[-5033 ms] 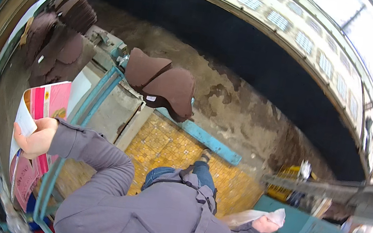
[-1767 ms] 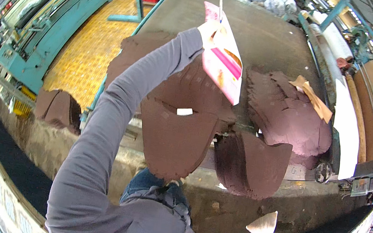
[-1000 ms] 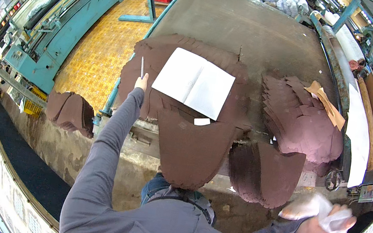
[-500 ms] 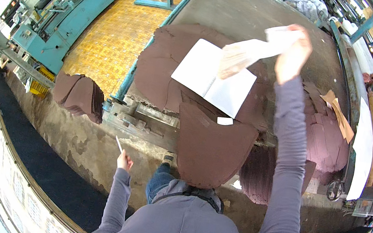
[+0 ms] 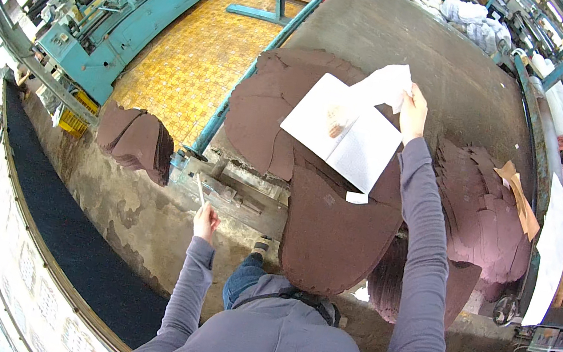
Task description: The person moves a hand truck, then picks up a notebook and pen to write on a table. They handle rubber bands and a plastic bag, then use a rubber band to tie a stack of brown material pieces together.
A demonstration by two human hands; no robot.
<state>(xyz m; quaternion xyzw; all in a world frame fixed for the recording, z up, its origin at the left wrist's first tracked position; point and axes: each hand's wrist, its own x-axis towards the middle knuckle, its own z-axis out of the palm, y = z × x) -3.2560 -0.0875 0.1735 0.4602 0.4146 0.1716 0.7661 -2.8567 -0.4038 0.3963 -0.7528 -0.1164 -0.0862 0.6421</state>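
My right hand (image 5: 414, 112) is closed on the edge of a white sheet of paper (image 5: 383, 85), held over the far side of an open white notebook (image 5: 367, 149). A beige-brown patch, too blurred to name, shows near the sheet's lower end. The notebook lies spread on dark brown sheets of material (image 5: 263, 103) on the table. At its near corner sits a small white slip (image 5: 357, 198). Off the table to the left, my left hand (image 5: 205, 223) grips a thin white pen-like stick (image 5: 201, 189) pointing up and away.
A large brown sheet (image 5: 338, 237) hangs over the table's near edge. Overlapping brown pieces (image 5: 485, 216) and a tan paper strip (image 5: 520, 203) lie at the right. Another brown stack (image 5: 134, 141) stands left, near a blue-green machine (image 5: 128, 26). Rolls line the right side.
My right hand has lowered the paper toward the notebook, and the sheet now covers part of its far side. My left hand, still holding the stick, is slightly higher. The view has shifted a little.
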